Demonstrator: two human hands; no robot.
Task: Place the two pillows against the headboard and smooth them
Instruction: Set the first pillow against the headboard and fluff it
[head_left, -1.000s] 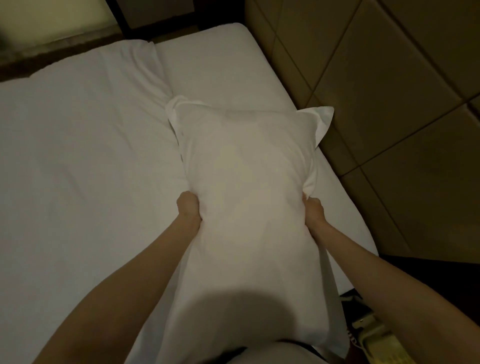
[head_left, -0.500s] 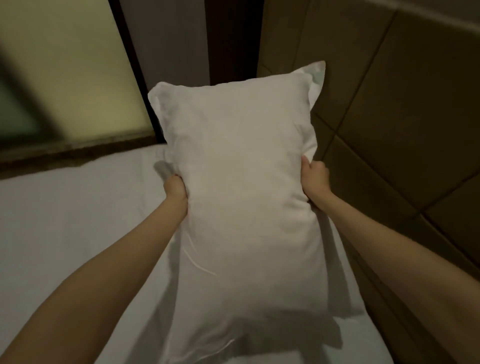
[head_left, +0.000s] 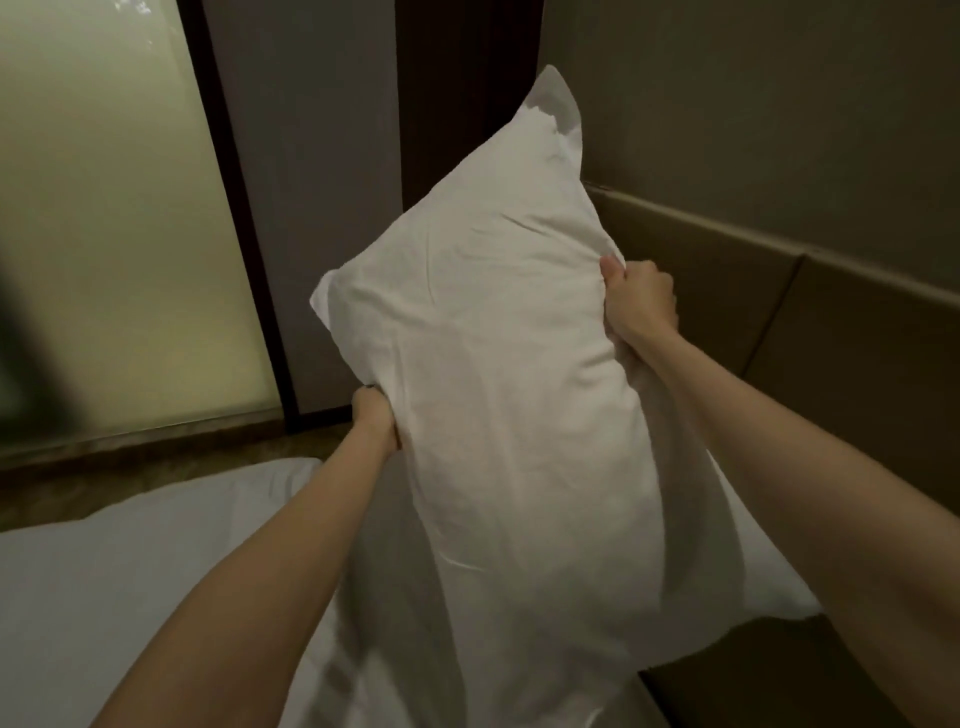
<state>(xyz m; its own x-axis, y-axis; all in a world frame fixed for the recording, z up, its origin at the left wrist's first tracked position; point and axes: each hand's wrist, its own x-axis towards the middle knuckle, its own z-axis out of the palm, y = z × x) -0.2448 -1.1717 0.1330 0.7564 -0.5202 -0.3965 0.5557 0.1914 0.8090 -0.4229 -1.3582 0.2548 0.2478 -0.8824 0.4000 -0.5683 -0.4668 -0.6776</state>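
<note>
A white pillow (head_left: 509, 415) is held up in the air in front of me, standing on end and tilted to the right. My left hand (head_left: 375, 418) grips its left edge about halfway up. My right hand (head_left: 640, 301) clutches its right edge higher up, bunching the case. The brown padded headboard (head_left: 737, 280) runs along the right, just behind my right hand. The pillow's lower end hangs over the white sheet of the bed (head_left: 130, 587). No second pillow is in view.
A frosted glass panel (head_left: 119, 234) with a dark frame stands at the left beyond the bed. A grey wall and a dark gap (head_left: 467, 88) lie behind the pillow. A strip of brown floor (head_left: 156, 467) shows past the bed's far edge.
Both hands have lifted the pillow off the bed and raised it. My right hand has risen more than my left, tilting the pillow rightward. My view has swung up.
</note>
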